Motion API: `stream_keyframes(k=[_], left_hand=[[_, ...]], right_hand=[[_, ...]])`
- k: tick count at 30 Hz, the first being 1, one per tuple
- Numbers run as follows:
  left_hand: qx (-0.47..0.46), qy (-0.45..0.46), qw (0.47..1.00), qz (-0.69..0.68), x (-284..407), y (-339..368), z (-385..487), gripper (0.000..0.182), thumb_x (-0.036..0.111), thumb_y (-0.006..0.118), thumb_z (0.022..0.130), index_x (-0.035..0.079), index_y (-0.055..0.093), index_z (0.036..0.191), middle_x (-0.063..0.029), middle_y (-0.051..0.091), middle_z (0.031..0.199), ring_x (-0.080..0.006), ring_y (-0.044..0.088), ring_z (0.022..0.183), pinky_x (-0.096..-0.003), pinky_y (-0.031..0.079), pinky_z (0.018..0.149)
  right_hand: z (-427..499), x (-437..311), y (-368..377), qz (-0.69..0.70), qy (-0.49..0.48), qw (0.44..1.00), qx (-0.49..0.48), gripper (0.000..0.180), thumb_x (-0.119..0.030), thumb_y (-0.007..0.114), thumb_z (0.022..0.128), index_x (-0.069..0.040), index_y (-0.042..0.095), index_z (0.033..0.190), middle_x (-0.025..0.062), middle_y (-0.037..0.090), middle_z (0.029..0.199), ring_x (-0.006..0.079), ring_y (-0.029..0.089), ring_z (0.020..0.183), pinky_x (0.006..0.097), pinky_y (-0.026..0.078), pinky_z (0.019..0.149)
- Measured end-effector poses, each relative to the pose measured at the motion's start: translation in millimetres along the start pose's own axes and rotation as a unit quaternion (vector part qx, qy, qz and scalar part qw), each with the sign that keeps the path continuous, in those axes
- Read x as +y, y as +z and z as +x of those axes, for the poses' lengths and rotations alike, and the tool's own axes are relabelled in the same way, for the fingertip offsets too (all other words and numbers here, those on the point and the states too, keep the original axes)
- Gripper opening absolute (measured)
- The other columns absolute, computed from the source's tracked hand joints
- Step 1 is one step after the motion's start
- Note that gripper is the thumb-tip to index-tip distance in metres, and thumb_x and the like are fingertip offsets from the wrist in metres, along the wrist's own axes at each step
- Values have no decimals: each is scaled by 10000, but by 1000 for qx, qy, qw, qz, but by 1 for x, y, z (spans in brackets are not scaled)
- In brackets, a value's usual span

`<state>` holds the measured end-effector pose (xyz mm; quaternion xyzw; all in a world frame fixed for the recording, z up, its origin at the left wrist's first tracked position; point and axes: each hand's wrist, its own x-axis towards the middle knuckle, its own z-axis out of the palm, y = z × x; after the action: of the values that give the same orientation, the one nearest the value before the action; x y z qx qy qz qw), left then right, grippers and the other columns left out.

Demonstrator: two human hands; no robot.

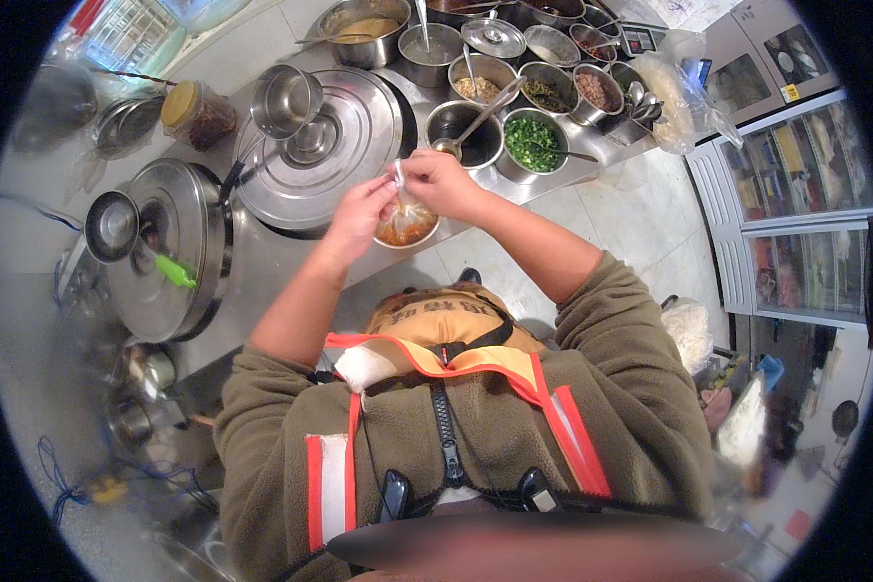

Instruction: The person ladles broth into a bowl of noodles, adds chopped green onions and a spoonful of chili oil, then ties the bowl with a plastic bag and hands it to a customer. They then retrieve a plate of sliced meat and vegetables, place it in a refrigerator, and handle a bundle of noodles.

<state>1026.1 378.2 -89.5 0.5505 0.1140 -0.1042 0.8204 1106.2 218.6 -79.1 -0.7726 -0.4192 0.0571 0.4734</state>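
Note:
A clear plastic bag (412, 211) with reddish-orange food inside sits in a white bowl (416, 244) at the counter's front edge. My left hand (364, 211) pinches the gathered neck of the bag from the left. From the right, my right hand (436, 178) grips the same twisted neck, close to the left fingers. The fingers partly hide the neck, so a knot cannot be made out. Just behind my right hand is a steel pot of dark liquid (484, 149) with a ladle (480, 120) resting in it.
A large steel lid (356, 160) with a saucepan (285, 102) on it lies left. Chopped green herbs in a steel pot (531, 142) stand right, with several ingredient pots behind. Further left, a green-handled pan (113, 225) rests on another lid (167, 291). A glass-door fridge (807, 167) stands far right.

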Motion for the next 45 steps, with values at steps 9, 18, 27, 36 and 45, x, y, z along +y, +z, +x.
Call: stream_keyframes(k=[9, 18, 27, 36, 45], left_hand=[[75, 128, 989, -19, -7, 19, -13, 277, 42, 538, 796, -20, 565, 1065, -13, 535, 908, -115, 512, 850, -214, 384, 818], [134, 208, 929, 277, -19, -1, -9, 186, 109, 599, 775, -4, 634, 918, -67, 555, 887, -158, 541, 814, -273, 436, 730], [124, 190, 893, 389, -33, -1, 5, 154, 136, 534, 826, -2, 599, 838, -156, 563, 807, -276, 552, 782, -352, 429, 677], [102, 176, 897, 392, -9, 21, 1, 229, 181, 458, 836, -15, 575, 808, -175, 617, 809, -326, 581, 745, -384, 435, 658], [80, 28, 972, 221, -21, -16, 19, 331, 262, 430, 847, -21, 599, 831, -92, 599, 706, -163, 548, 658, -325, 425, 604]], right_hand=[[-7, -15, -2, 296, 241, 924, 27, 228, -185, 667, 743, -13, 575, 861, 39, 580, 736, 126, 543, 664, 277, 452, 624], [5, -17, 10, 5, 162, 986, -24, 236, -221, 637, 758, 10, 593, 745, 127, 564, 636, 194, 552, 591, 334, 435, 572], [-2, -18, -3, 180, 262, 946, 60, 155, -176, 582, 847, -29, 590, 895, 29, 608, 763, 79, 543, 638, 250, 465, 575], [21, -38, -15, -24, -63, 990, -122, 228, -67, 597, 729, -24, 587, 953, 157, 623, 851, 316, 604, 787, 360, 474, 706], [-12, -5, 6, -193, -24, 975, -106, 203, -162, 639, 745, -56, 628, 918, 129, 626, 812, 319, 597, 782, 391, 476, 698]])
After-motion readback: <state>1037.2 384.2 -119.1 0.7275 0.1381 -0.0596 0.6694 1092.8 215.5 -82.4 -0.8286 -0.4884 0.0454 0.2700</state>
